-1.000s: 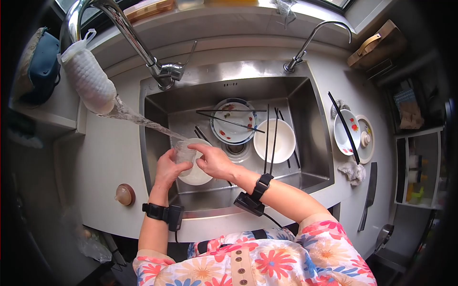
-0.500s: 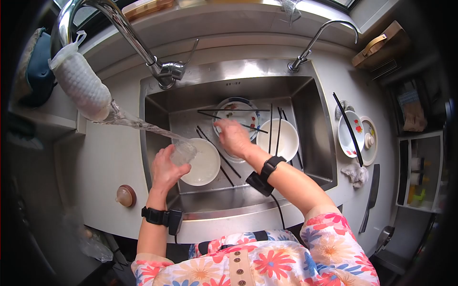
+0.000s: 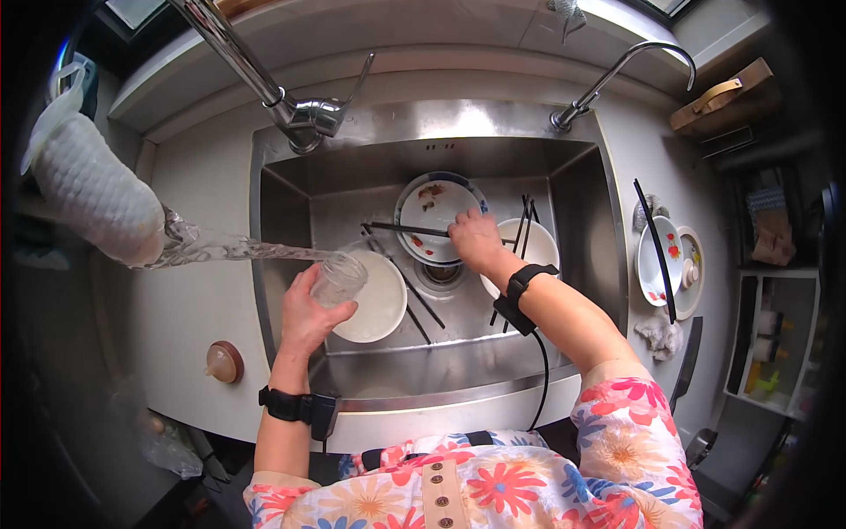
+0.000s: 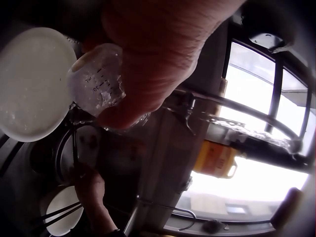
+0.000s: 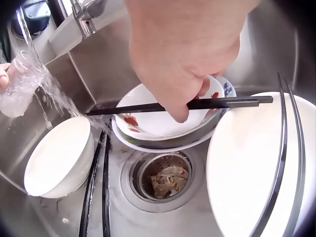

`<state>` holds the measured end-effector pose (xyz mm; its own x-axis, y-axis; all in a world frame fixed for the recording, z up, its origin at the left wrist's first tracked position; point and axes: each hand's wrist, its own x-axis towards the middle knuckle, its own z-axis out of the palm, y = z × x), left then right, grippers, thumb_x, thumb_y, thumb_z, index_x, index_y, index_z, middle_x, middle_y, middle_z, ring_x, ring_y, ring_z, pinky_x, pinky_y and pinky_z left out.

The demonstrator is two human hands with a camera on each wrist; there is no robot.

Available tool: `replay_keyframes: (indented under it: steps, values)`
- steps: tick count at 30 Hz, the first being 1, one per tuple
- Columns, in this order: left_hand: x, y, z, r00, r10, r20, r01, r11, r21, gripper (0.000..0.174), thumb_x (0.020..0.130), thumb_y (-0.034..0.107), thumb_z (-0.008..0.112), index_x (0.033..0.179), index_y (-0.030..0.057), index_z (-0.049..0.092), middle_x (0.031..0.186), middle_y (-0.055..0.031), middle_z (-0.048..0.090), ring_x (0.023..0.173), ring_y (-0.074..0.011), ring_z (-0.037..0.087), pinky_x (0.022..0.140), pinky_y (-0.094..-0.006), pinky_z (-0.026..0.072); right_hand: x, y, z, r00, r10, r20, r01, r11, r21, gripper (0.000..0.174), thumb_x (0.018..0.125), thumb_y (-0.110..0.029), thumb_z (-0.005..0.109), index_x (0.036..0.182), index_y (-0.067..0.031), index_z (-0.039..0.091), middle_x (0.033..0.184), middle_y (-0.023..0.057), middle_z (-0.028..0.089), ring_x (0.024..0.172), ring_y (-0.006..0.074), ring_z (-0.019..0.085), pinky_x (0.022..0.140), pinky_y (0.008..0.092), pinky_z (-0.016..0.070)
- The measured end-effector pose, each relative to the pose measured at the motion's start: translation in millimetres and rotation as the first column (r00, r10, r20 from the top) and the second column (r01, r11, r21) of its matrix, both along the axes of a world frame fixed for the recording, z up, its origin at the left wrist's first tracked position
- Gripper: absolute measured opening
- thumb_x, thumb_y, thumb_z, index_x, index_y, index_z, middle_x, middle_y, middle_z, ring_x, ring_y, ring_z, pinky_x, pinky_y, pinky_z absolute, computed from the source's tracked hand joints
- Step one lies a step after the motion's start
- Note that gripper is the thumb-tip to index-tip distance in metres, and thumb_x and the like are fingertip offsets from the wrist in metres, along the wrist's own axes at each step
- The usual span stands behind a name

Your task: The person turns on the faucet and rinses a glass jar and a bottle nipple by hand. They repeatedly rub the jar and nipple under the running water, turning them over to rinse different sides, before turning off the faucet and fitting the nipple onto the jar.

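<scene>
Tilted under running water, a clear baby bottle [image 3: 340, 280] with mL markings is gripped by my left hand [image 3: 306, 319] beside a white bowl [image 3: 374, 304] holding cloudy water. Water splashes off the bottle [image 5: 20, 84] in the right wrist view. My right hand [image 3: 477, 240] pinches a pair of black chopsticks [image 5: 133, 108] between thumb and fingers. They lie across the floral bowl [image 3: 432, 198], which sits on a blue-rimmed dish [image 5: 228, 88]. At right, another white bowl [image 3: 542, 242] has more chopsticks [image 5: 284, 148] across it.
A faucet [image 3: 304, 119] with a white mesh cover [image 3: 97, 189] pours water from the left. Food scraps lie in the drain strainer [image 5: 168, 182]. Loose chopsticks [image 3: 414, 295] rest on the sink floor. A bottle nipple [image 3: 222, 362] stands on the left counter; a knife [image 3: 687, 363] lies right.
My right hand has left the bottle, moved right across the sink and taken hold of the chopsticks on the floral bowl. My left hand keeps the bottle under the water.
</scene>
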<state>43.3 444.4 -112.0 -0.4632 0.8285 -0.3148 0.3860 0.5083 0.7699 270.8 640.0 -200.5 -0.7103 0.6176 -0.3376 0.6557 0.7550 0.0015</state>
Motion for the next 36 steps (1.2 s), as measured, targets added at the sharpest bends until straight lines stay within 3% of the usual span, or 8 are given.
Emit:
replay_keyframes:
  steps: [6, 8, 9, 20, 26, 29, 31, 36]
  values:
    - [1.4, -1.8, -9.5, 0.997, 0.023, 0.07, -0.023, 1.0, 0.002, 0.072, 0.058, 0.013, 0.078, 0.122, -0.0069, 0.051, 0.113, -0.0118, 0.061, 0.104, -0.0185, 0.058, 0.094, -0.0304, 0.0433, -2.9, 8.8, 1.9, 0.999, -0.035, -0.019, 0.033, 0.995, -0.098, 0.017, 0.076, -0.012, 0.061, 0.091, -0.0095, 0.068, 0.099, 0.0084, 0.063, 0.102, 0.0279, 0.056, 0.08, 0.0407, 0.0488]
    - [-0.3, -3.3, -11.7, 0.993, 0.026, 0.113, -0.033, 0.998, 0.059, 0.071, 0.058, 0.012, 0.077, 0.122, -0.0063, 0.051, 0.112, -0.0106, 0.061, 0.103, -0.0181, 0.058, 0.092, -0.0304, 0.0444, -8.3, 22.1, 23.8, 0.939, -0.303, -0.16, 0.247, 0.923, -0.296, 0.015, 0.077, -0.013, 0.061, 0.088, -0.007, 0.067, 0.099, 0.0121, 0.063, 0.099, 0.0303, 0.059, 0.082, 0.043, 0.0491]
    - [0.0, -4.4, -11.6, 0.993, 0.033, 0.114, -0.039, 0.998, 0.057, 0.071, 0.058, 0.012, 0.077, 0.122, -0.0063, 0.051, 0.112, -0.0106, 0.061, 0.103, -0.0181, 0.058, 0.092, -0.0304, 0.0444, -6.5, 28.4, 11.4, 0.89, -0.328, -0.318, 0.289, 0.943, -0.165, 0.015, 0.079, -0.012, 0.058, 0.09, -0.0052, 0.065, 0.099, 0.0147, 0.063, 0.094, 0.0318, 0.062, 0.08, 0.0433, 0.0503]
    - [2.7, -4.7, -3.8, 0.978, 0.085, 0.188, -0.092, 0.995, 0.03, 0.071, 0.058, 0.011, 0.077, 0.123, -0.0052, 0.051, 0.111, -0.01, 0.061, 0.102, -0.0181, 0.059, 0.092, -0.0297, 0.0444, -12.4, 58.2, -9.2, 0.864, -0.469, -0.182, 0.479, 0.878, 0.01, 0.016, 0.081, -0.007, 0.053, 0.093, -0.0036, 0.063, 0.097, 0.0167, 0.065, 0.093, 0.032, 0.064, 0.075, 0.0418, 0.0531]
    - [4.6, -8.3, -12.9, 0.974, 0.087, 0.208, -0.102, 0.993, 0.065, 0.071, 0.058, 0.011, 0.077, 0.123, -0.0053, 0.051, 0.112, -0.0102, 0.061, 0.103, -0.0181, 0.058, 0.093, -0.0299, 0.0437, -2.6, 75.7, -12.0, 0.872, -0.488, -0.039, 0.462, 0.847, -0.264, 0.022, 0.075, -0.02, 0.065, 0.091, -0.0057, 0.066, 0.1, 0.016, 0.066, 0.089, 0.0338, 0.064, 0.078, 0.0415, 0.0513]
    - [5.9, -3.9, -1.7, 0.988, 0.054, 0.147, -0.058, 0.998, 0.022, 0.071, 0.058, 0.01, 0.077, 0.123, -0.0053, 0.051, 0.112, -0.0101, 0.061, 0.103, -0.0176, 0.058, 0.093, -0.0296, 0.0436, 1.8, 76.0, 9.1, 0.884, -0.459, -0.092, 0.424, 0.869, -0.254, 0.016, 0.08, -0.014, 0.057, 0.091, -0.011, 0.068, 0.096, 0.0128, 0.067, 0.088, 0.0336, 0.064, 0.077, 0.0414, 0.0522]
    - [7.1, -3.5, -3.1, 0.982, 0.079, 0.174, -0.084, 0.996, 0.022, 0.074, 0.056, 0.016, 0.077, 0.121, -0.0067, 0.052, 0.112, -0.0122, 0.061, 0.104, -0.0208, 0.058, 0.093, -0.0307, 0.0435, 7.8, 71.3, 13.9, 0.894, -0.209, -0.396, 0.252, 0.966, 0.058, 0.01, 0.078, -0.018, 0.062, 0.084, -0.01, 0.064, 0.085, 0.0098, 0.063, 0.072, 0.0331, 0.063, 0.066, 0.0416, 0.0518]
    - [7.9, -6.4, -13.9, 0.97, 0.115, 0.213, -0.132, 0.989, 0.067, 0.077, 0.054, 0.022, 0.078, 0.12, -0.0079, 0.053, 0.11, -0.0139, 0.06, 0.104, -0.0239, 0.059, 0.092, -0.0315, 0.044, 17.0, 70.3, 36.2, 0.874, 0.021, -0.486, 0.144, 0.943, 0.301, 0.004, 0.081, -0.015, 0.059, 0.08, -0.0119, 0.059, 0.076, 0.0076, 0.055, 0.062, 0.0297, 0.061, 0.053, 0.0394, 0.0504]
